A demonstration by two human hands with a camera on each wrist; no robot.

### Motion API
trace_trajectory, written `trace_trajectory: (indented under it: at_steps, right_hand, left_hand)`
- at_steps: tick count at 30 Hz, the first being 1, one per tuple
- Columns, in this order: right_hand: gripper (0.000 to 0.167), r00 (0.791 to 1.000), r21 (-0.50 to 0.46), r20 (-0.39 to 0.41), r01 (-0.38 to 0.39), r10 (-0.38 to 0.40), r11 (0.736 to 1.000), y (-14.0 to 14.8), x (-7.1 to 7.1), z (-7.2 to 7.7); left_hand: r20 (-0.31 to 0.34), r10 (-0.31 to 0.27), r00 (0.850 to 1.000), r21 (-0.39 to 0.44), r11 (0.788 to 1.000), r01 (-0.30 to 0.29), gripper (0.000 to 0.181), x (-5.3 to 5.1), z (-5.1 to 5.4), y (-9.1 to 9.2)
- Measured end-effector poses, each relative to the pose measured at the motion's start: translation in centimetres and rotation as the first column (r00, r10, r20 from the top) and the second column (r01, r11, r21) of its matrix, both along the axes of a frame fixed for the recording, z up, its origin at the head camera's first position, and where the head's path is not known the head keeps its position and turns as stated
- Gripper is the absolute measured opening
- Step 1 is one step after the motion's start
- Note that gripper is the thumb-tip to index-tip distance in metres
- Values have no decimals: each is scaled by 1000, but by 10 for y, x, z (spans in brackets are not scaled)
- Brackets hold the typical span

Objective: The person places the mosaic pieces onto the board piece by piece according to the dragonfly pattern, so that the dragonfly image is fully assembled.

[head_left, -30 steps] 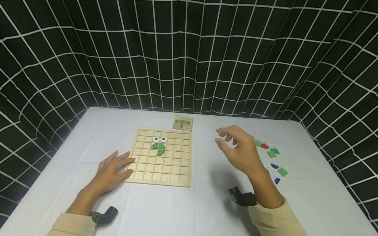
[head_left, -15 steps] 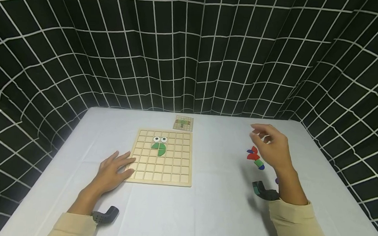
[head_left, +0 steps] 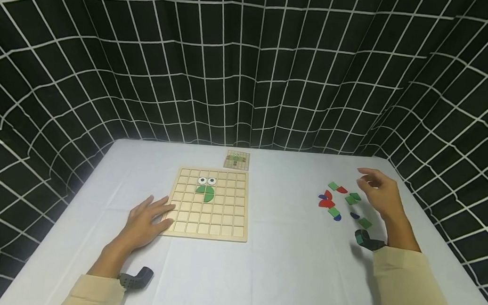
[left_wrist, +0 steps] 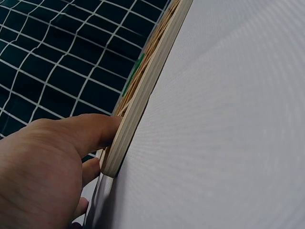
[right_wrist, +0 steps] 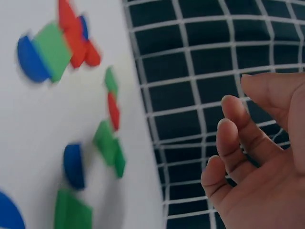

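My left hand rests on the left edge of a wooden grid board, fingers spread; in the left wrist view the thumb lies over the board's rim. On the board sit two eye pieces and several green quarter-round pieces. My right hand hangs in the air above the right side of the table, fingers loosely bent with nothing between them. Below and left of it lie loose pieces: a green square, a red piece and a blue half-round, among several others.
A small pattern card lies behind the board. The white tablecloth stretches between board and loose pieces. Black curtains with a white grid stand around the table's back and sides.
My right hand has moved to the right, from beside the board to beyond the loose pieces, uncovering them. My left hand has stayed on the board.
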State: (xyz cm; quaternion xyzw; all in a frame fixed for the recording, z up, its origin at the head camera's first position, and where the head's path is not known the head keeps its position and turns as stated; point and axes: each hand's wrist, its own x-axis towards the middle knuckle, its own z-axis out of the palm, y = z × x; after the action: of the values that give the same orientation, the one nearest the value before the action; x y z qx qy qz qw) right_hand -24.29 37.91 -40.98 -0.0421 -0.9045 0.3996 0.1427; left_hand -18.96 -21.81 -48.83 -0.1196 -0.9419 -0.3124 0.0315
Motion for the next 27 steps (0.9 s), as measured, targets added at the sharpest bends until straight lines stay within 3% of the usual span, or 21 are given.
trace_trajectory:
  at_steps: [6, 11, 18, 27]
  right_hand:
    - [44, 993, -20, 117, 6, -3, 1000, 18, -7, -18]
    - [41, 982, 36, 190, -20, 12, 999, 28, -10, -29]
    - [45, 930, 162, 366, -94, 29, 982, 36, -18, -40]
    - [39, 898, 254, 439, -124, 0, 959, 38, -22, -45]
  left_hand:
    - [0, -6, 1000, 1, 1000, 6, 42, -2, -1, -1]
    - [6, 3, 1000, -2, 1000, -3, 42, -1, 0, 0]
    - [9, 10, 1000, -1, 1000, -10, 42, 1, 0, -1]
    - [2, 6, 1000, -7, 1000, -6, 42, -1, -2, -1]
